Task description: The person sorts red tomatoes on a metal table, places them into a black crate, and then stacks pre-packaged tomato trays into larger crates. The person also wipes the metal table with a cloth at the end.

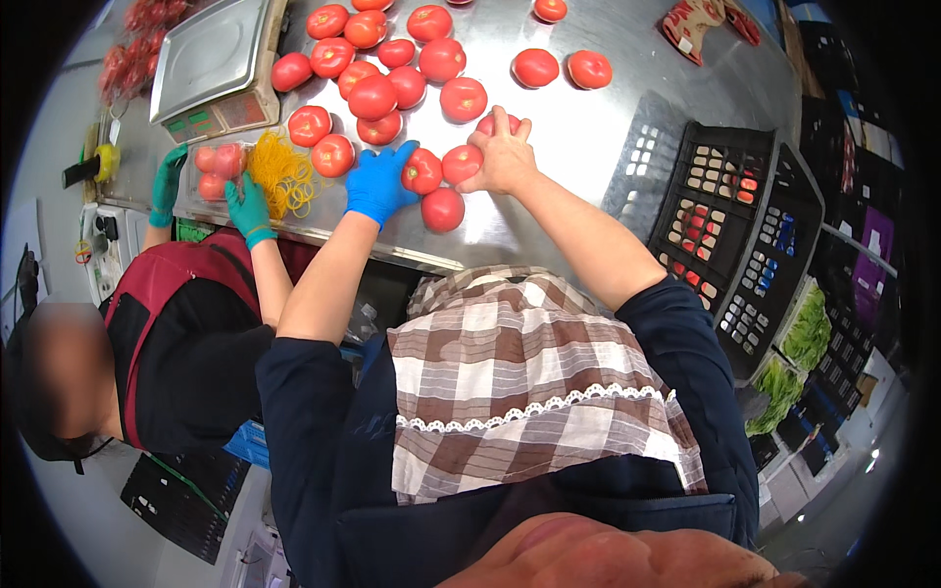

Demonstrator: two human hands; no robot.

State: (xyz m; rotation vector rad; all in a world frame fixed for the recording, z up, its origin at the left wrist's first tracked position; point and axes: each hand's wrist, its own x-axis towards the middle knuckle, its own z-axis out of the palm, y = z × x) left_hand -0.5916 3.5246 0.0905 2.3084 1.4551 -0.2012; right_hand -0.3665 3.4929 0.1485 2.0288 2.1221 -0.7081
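Note:
My left hand (378, 184), in a blue glove, reaches onto the metal table with its thumb against a red tomato (423, 173). Whether anything lies under its palm is hidden. Bare, my right hand (507, 156) has its fingers over one tomato (497, 123) and its thumb beside another tomato (462, 163). A further tomato (443, 210) sits near the front edge, just below these. Several more tomatoes (372, 97) are spread beyond my hands, some of them piled up.
A co-worker's green-gloved hands (250, 209) are at a clear plastic box of tomatoes (213, 167). Beside it lie yellow rubber bands (281, 176). A weighing scale (209, 55) stands behind. On the right is a black crate (728, 213) with tomatoes; a patterned cloth item (695, 26) lies farther back.

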